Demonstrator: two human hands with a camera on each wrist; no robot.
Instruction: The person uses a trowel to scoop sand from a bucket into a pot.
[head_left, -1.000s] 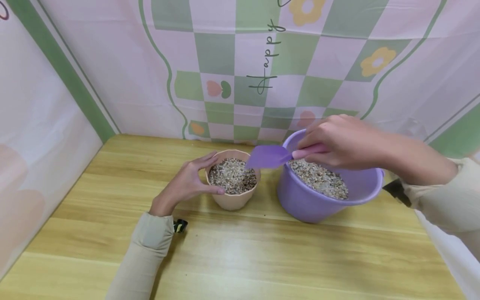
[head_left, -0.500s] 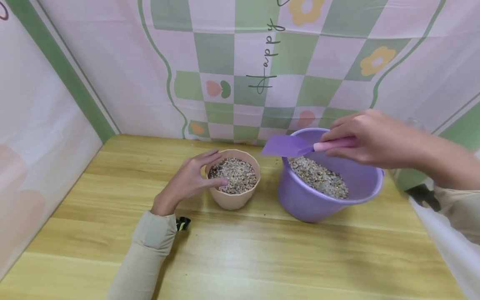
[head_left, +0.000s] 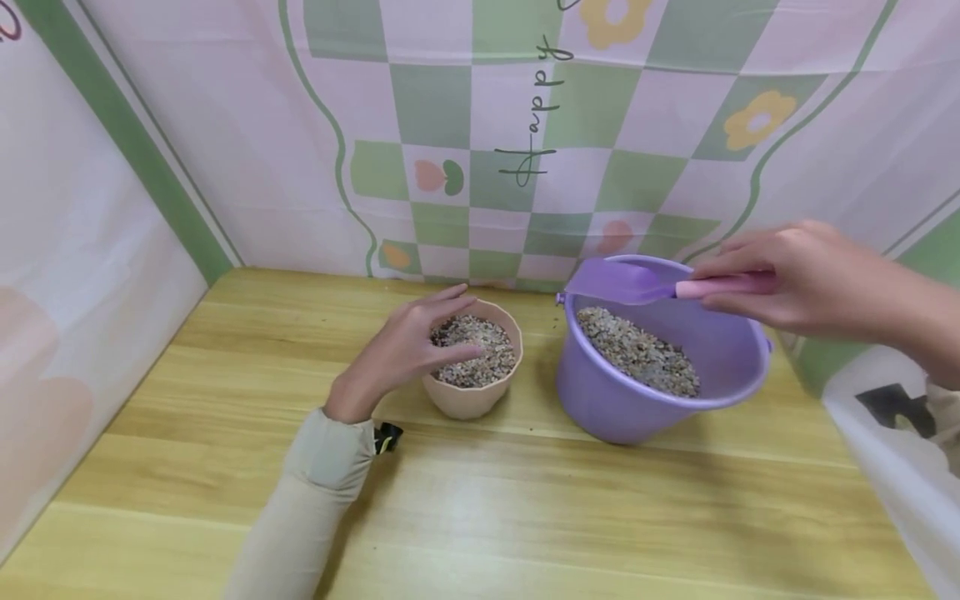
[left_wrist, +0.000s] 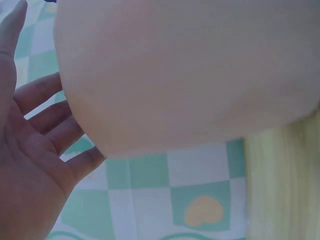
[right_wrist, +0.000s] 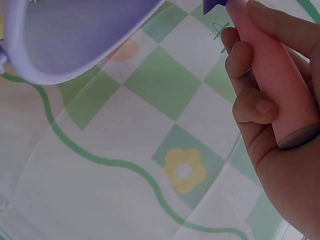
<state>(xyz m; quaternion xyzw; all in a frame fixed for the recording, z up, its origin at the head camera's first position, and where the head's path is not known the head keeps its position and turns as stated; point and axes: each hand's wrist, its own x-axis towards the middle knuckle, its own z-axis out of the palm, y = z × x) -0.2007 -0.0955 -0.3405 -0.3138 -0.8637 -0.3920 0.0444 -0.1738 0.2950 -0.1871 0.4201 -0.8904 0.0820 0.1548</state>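
Note:
A peach flowerpot filled with small mixed gravel stands on the wooden table. At its left side my left hand is spread, thumb reaching over the gravel and fingers at the far rim. In the left wrist view those fingers show loosely extended beside the pot wall. My right hand grips the pink handle of a hand trowel, its purple blade pointing left over the far rim of a lilac bucket. More gravel lies heaped in the bucket's left part.
The table meets a printed cloth backdrop right behind the pot and bucket. Another cloth panel rises along the left edge. White cloth hangs at the right edge.
My right hand has drawn the trowel rightward, away from above the pot to over the bucket. My left hand has shifted slightly right, its thumb further over the pot's gravel.

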